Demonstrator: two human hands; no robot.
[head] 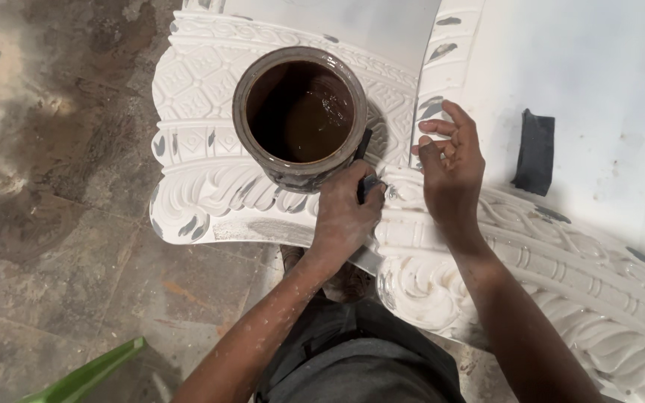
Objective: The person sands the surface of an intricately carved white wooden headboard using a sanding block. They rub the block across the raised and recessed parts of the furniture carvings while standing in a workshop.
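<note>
Left hand (345, 213) fingers curled tight on dark tool (365, 179); right hand (451, 160) fingers loosely bent, touching carved white plaster moulding (210, 172); glazed brown pot (300, 112) at 11 o'clock.

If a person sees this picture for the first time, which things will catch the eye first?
A round brown glazed pot, holding dark liquid, stands at top centre on ornate white carved plaster moulding. Just below it, the left hand grips a small dark tool against the carving, while the right hand rests on the moulding beside it. A dark rectangular sanding block lies at right.
</note>
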